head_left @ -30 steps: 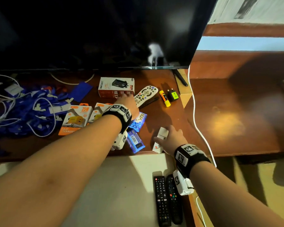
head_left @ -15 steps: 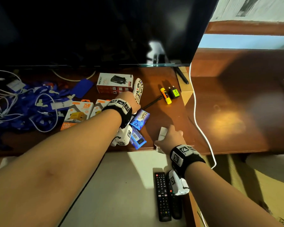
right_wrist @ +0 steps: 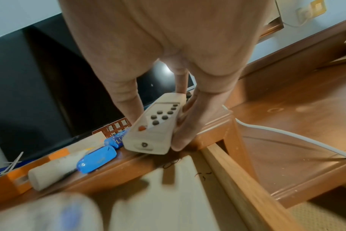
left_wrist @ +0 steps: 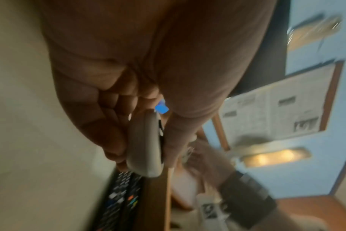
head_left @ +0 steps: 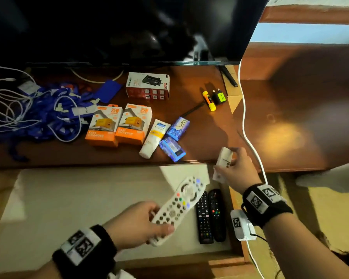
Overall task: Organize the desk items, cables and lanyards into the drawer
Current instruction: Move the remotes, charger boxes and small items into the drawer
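My left hand (head_left: pixel 141 224) grips a large white remote (head_left: pixel 177 206) by its lower end and holds it over the open drawer (head_left: pixel 69 208); the left wrist view shows the white remote (left_wrist: pixel 146 145) edge-on between curled fingers. My right hand (head_left: pixel 233 170) holds a small white remote (head_left: pixel 224 158) at the desk's front edge, above the drawer's right corner; the right wrist view shows this small white remote (right_wrist: pixel 154 123) between thumb and fingers. Two black remotes (head_left: pixel 210 216) lie side by side in the drawer's right end.
On the desk (head_left: pixel 199 137) lie two orange charger boxes (head_left: pixel 119 125), a red-white box (head_left: pixel 147 85), a white tube (head_left: pixel 152 137), two blue packets (head_left: pixel 174 137), a yellow marker (head_left: pixel 209 100) and blue lanyards tangled with white cables (head_left: pixel 34 111). A television (head_left: pixel 129 27) stands behind. A white cable (head_left: pixel 248 125) runs down the right.
My left hand lifted the large white remote off the desk and carried it back over the drawer. My right hand raised the small white remote at the desk edge.
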Available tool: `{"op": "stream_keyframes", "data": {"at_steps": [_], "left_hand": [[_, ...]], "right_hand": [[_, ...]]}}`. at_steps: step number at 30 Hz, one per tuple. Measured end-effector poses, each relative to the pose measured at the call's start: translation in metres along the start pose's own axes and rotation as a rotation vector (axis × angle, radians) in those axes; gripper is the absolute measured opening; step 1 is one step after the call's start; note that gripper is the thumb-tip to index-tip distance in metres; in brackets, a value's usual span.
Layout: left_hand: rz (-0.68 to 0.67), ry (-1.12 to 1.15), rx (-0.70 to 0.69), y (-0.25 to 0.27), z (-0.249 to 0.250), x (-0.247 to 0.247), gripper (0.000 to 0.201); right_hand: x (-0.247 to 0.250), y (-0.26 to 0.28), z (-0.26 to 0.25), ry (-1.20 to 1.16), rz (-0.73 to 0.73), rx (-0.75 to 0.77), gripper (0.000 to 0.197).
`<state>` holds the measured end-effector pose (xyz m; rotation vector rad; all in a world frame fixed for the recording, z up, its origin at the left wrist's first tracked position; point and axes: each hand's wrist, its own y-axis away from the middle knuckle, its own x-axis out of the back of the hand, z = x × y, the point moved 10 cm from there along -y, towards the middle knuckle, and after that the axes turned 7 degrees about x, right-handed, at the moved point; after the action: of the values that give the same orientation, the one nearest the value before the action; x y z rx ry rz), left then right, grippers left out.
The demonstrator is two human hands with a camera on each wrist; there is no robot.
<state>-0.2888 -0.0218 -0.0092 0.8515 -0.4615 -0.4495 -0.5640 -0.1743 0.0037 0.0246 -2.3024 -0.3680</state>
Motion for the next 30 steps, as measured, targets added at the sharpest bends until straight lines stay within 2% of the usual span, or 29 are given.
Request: {"op": "stream_keyframes", "data": {"at_steps": [3, 5, 7, 9, 14, 19, 22, 25, 30], "left_hand": [[-0.020, -0.183, 0.140, -0.021, -0.030, -0.022, 0.034], [-0.031, -0.246, 0.152, -0.041, -0.031, -0.033, 0.027], [-0.022, -0.285, 0.167, -0.066, -0.034, -0.040, 0.030], [0.009, -0.279, 0.204, -0.088, -0.037, -0.042, 0.037], [0.006, -0.187, 0.283, -0.113, -0.038, -0.056, 0.022], [-0.055, -0.424, 0.268, -0.120, -0.038, -0.085, 0.025], [-0.103, -0.466, 0.282, -0.128, -0.043, -0.099, 0.023], [-0.147, -0.481, 0.269, -0.133, -0.045, -0.107, 0.014], [-0.109, -0.557, 0.186, -0.140, -0.035, -0.103, 0.030]], "right_hand": [[0.002, 0.015, 0.000, 0.018, 0.003, 0.035, 0.072], [0.000, 0.022, -0.005, 0.026, -0.010, 0.067, 0.073], [-0.005, 0.030, -0.014, 0.025, -0.038, 0.097, 0.072], [-0.009, 0.034, -0.020, 0.045, -0.047, 0.130, 0.073], [-0.021, 0.041, -0.023, 0.079, -0.082, 0.157, 0.073], [-0.054, 0.050, -0.016, 0.182, -0.150, 0.198, 0.073], [-0.070, 0.052, -0.002, 0.241, -0.263, 0.142, 0.075], [-0.074, 0.050, 0.009, 0.269, -0.291, 0.118, 0.076], [-0.084, 0.045, 0.013, 0.338, -0.361, 0.102, 0.074]]}}
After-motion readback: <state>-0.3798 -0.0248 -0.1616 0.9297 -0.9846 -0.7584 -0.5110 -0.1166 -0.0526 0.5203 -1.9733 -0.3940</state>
